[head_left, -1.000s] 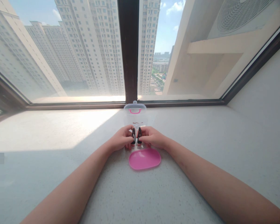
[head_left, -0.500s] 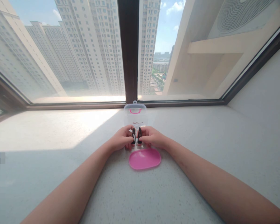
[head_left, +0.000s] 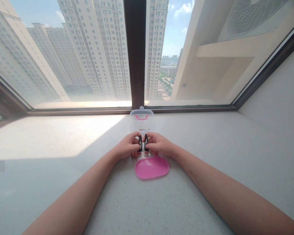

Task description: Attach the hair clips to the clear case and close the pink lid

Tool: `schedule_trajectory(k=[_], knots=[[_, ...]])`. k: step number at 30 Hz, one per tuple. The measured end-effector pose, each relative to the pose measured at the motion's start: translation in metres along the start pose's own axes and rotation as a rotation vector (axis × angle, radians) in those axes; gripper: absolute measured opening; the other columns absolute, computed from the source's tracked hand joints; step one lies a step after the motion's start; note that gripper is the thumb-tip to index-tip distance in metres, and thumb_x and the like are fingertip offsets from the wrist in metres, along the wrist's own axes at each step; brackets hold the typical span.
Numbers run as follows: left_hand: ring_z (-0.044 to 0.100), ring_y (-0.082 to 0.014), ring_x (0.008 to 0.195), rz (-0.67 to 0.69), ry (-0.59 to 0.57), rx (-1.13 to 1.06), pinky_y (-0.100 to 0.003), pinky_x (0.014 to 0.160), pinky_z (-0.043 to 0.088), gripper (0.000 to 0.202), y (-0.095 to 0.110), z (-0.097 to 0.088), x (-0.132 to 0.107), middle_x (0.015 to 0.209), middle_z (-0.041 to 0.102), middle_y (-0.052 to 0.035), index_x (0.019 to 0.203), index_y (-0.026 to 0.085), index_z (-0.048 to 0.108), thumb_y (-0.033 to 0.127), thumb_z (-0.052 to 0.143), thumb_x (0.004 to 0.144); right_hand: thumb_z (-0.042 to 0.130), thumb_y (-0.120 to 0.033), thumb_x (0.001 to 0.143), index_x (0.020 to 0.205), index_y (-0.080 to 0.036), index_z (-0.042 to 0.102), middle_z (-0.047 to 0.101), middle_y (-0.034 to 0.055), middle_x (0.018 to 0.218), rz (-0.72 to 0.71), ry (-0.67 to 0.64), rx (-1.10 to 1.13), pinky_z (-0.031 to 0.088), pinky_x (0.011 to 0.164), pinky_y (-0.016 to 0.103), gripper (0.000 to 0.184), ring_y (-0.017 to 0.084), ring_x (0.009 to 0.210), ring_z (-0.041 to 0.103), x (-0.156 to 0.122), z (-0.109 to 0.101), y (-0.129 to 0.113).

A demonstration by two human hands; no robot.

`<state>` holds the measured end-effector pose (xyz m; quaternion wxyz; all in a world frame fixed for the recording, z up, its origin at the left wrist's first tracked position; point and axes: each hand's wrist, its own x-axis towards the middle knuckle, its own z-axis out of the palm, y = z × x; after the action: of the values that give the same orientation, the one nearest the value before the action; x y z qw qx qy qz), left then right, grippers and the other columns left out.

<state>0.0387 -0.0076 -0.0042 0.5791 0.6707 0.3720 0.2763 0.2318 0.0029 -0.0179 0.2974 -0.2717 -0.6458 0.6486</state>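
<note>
My left hand [head_left: 129, 144] pinches a black snap hair clip [head_left: 140, 143], held upright. A matching black hair clip [head_left: 146, 143] is pinched in my right hand [head_left: 159, 143], a small gap from the first. Just nearer to me, a pink oval tray [head_left: 152, 167] lies on the pale sill. Behind my fingers stands a clear plastic box [head_left: 133, 125], its lid open with a pink handle [head_left: 141, 118] on it. My hands cover the front of the box, and what it holds is hard to make out.
The speckled white windowsill [head_left: 142, 209] carries everything. Along its back runs the dark window frame [head_left: 83, 111], with a thick upright post [head_left: 136, 55] behind the box. A white wall [head_left: 279, 94] bounds the right side. Sunlight falls on the sill's left back part.
Both hands stay in nearly the same place, each with its clip. The clips have turned very slightly; the tray and box keep their places.
</note>
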Motion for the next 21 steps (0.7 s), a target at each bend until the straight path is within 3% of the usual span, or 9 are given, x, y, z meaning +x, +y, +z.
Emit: schedule_trajectory(k=[5,21], knots=[[0.057,-0.0134,0.04,-0.007,0.014,-0.011,-0.017,0.035,0.038,0.025,0.0006,0.0002,-0.0004,0.056,0.061,0.0022,0.09,0.018,0.043,0.012,0.05,0.066,0.059,-0.014,0.072,0.098,-0.019,0.043,0.063,0.0008,0.068,0.013,0.015,0.039,0.04,0.033,0.014,0.03,0.017,0.059,0.065,-0.0006,0.0008,0.0002],[0.058,-0.014,0.039,0.002,0.005,-0.023,-0.017,0.033,0.039,0.027,-0.003,-0.0006,0.0002,0.054,0.061,0.0029,0.093,0.018,0.043,0.011,0.05,0.068,0.061,-0.018,0.076,0.1,-0.02,0.043,0.064,0.0009,0.066,0.0,-0.008,0.008,0.04,0.033,0.015,0.03,0.016,0.055,0.063,-0.0011,-0.0006,0.0021]])
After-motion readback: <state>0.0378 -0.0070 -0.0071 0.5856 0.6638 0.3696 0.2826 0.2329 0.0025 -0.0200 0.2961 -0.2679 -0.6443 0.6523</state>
